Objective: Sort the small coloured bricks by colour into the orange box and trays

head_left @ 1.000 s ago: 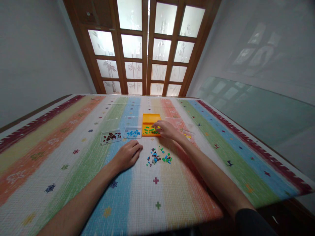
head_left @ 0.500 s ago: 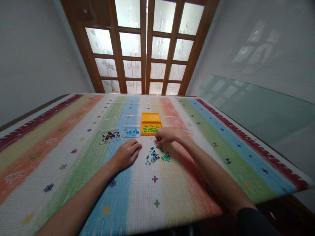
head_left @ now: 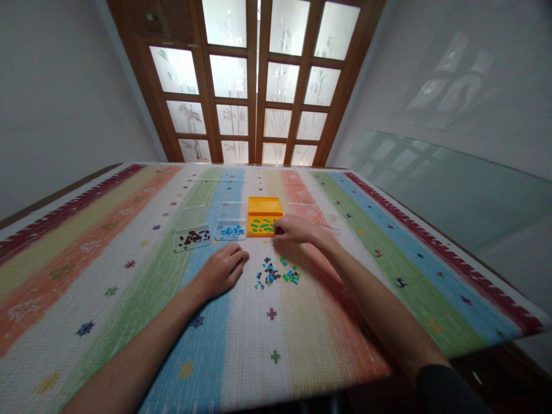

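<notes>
At the right side of a small yellow box (head_left: 264, 205), my right hand (head_left: 295, 230) hovers over the front edge with its fingers pinched together. What they hold, if anything, is hidden. Small green building bricks (head_left: 261, 225) lie in the box's front half, and its lid is tipped back. My left hand (head_left: 222, 267) rests on the cloth, its fingers curled in and nothing visible in them. Just to its right is a loose pile of mixed tiny bricks (head_left: 271, 273), blue, dark brown and green. Some green and blue bricks (head_left: 292, 277) lie beside that pile.
Left of the yellow box stand a clear tray (head_left: 218, 237) of blue bricks (head_left: 232, 232) and another clear tray (head_left: 176, 248) of dark brown bricks (head_left: 195, 237). A striped tablecloth (head_left: 250, 345) covers the table. Glazed wooden doors (head_left: 257, 132) rise beyond the far edge.
My right hand has moved up and slightly away from me, from beside the loose bricks to the yellow box's right edge. The left hand has stayed where it was.
</notes>
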The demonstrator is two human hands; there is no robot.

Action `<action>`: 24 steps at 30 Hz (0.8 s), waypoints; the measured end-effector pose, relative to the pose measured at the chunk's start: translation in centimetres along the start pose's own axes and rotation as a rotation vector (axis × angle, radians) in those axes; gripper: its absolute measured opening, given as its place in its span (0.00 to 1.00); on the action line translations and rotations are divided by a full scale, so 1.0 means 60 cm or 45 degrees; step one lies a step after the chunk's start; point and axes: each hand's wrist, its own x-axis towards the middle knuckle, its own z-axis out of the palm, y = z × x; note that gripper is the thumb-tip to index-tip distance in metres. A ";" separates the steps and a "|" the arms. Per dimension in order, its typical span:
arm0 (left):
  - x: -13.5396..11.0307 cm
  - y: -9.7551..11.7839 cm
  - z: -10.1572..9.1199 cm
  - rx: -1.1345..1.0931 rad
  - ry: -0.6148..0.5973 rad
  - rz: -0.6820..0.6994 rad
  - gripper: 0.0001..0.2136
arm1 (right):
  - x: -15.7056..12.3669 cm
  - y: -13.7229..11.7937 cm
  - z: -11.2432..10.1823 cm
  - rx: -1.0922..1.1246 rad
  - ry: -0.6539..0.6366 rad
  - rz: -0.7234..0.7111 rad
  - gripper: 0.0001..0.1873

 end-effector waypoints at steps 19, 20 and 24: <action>0.001 0.005 -0.004 0.004 0.010 0.014 0.10 | -0.006 -0.003 -0.011 0.099 0.016 -0.118 0.11; 0.001 0.005 -0.004 0.005 0.009 0.012 0.10 | -0.008 -0.009 -0.013 0.128 -0.061 -0.168 0.10; 0.002 0.005 -0.005 0.008 0.002 0.005 0.10 | -0.012 -0.034 -0.013 0.187 -0.283 -0.258 0.10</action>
